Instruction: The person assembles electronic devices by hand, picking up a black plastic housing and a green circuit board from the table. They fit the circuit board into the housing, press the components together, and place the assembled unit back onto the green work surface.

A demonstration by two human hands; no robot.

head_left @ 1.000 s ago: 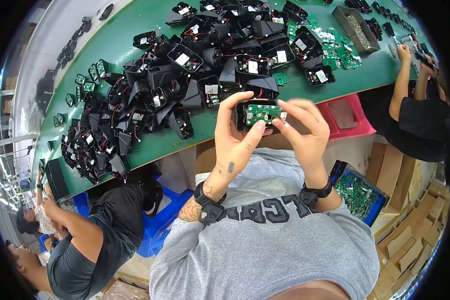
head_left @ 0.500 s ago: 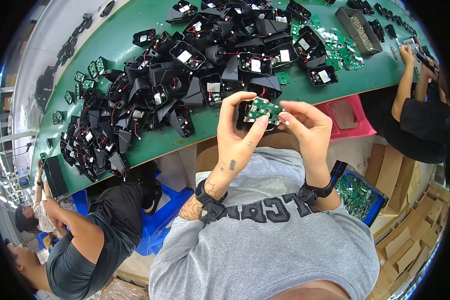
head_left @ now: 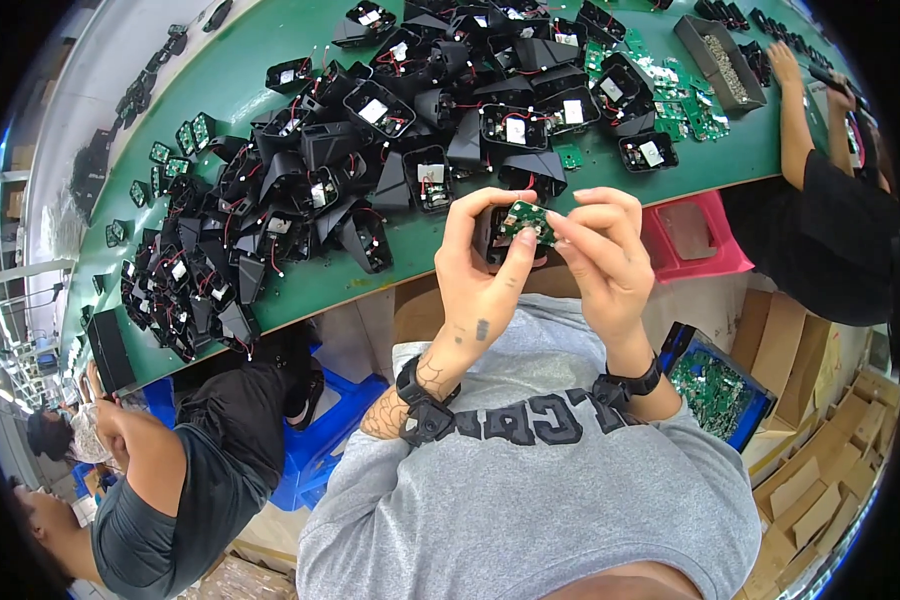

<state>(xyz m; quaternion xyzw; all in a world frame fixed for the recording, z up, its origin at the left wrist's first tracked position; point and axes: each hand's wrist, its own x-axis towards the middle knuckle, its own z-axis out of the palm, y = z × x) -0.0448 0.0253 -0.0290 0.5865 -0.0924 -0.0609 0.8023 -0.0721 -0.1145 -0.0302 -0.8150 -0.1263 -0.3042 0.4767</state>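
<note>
A small green circuit board point(head_left: 526, 218) sits over the open side of a black plastic housing point(head_left: 485, 238), just above my lap at the table's near edge. My left hand point(head_left: 480, 270) is closed round both, its thumb pressing on the board's face and its fingers behind the housing. At the board's right edge, my right hand point(head_left: 605, 262) has its thumb and fingertips drawn together and touching the board. Whether a wire plug is pinched between them is hidden. Most of the housing lies behind the board and my hands.
Many black housings point(head_left: 330, 145) with red wires cover the green table point(head_left: 320, 285). Loose circuit boards point(head_left: 705, 115) lie beside a grey bin point(head_left: 715, 62) of small parts. Right of me are a pink stool point(head_left: 695, 240) and a blue crate point(head_left: 715, 385) of boards. Co-workers sit on both sides.
My right fingertips have moved inward onto the board's right edge, and the red wire seen there before is now hidden. The board is tilted a little more. The right-hand co-worker's arm has reached farther out.
</note>
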